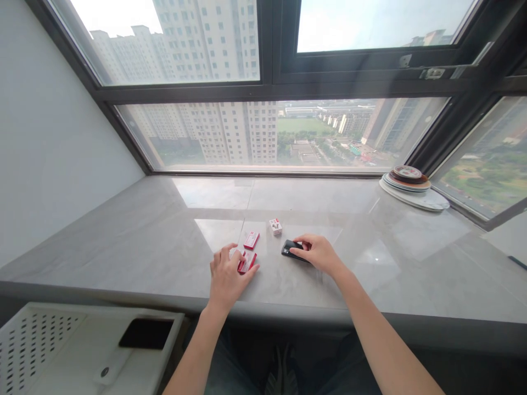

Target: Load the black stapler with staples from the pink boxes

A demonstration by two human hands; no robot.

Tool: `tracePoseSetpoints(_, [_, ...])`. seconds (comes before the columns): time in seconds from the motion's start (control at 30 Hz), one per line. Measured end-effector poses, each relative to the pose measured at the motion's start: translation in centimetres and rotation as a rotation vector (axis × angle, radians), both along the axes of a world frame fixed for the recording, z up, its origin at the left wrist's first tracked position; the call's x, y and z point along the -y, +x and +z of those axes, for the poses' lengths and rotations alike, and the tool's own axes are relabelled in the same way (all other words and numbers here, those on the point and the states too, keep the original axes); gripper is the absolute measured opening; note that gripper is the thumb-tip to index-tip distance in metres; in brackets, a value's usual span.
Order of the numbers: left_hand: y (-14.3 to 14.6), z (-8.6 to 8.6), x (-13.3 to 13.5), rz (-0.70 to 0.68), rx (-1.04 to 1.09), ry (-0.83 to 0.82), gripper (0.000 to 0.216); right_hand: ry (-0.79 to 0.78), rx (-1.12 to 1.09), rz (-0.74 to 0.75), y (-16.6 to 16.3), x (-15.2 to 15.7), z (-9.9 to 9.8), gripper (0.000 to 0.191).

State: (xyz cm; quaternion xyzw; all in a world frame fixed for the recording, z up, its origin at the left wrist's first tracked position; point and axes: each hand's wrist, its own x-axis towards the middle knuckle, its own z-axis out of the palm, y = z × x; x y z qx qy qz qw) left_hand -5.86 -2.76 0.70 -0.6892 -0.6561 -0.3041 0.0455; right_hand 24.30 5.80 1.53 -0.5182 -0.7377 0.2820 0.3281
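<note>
My left hand (227, 274) reaches over a red-and-white small box (247, 262), fingers bent and apart, the thumb to its right. Its index fingertip appears to touch this box, and the hand hides part of what lies under it. Just beyond lies another flat red-and-white box (251, 240). A small white carton (275, 226) with red marks stands a little farther right. On the right, my right hand (318, 252) grips a flat black rectangular object (290, 247) between thumb and fingers, low at the countertop; its far end is covered by the hand.
The grey marble-like countertop (144, 241) runs along a wide window (263, 90). A stack of plates (411, 186) stands at the back right corner. Below the front edge at left is a white perforated plastic piece (90, 334) with a dark phone-like rectangle (146, 333) on it.
</note>
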Motion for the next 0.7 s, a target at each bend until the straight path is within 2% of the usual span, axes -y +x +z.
tracePoseSetpoints(0.27, [0.4,-1.1,-1.7,-0.137,0.125,-0.019,0.029,-0.014,-0.008,-0.024,-0.2,1.0,0.3,0.038])
tracePoseSetpoints(0.47, [0.5,-1.7,-1.8,-0.162,0.203,-0.120,0.074,-0.022,0.013,-0.077,-0.5,1.8,0.4,0.037])
tracePoseSetpoints(0.7, [2.9,-2.6,-3.2,-0.233,0.084,-0.095,0.072,-0.022,0.049,-0.166,-1.5,2.6,0.4,0.033])
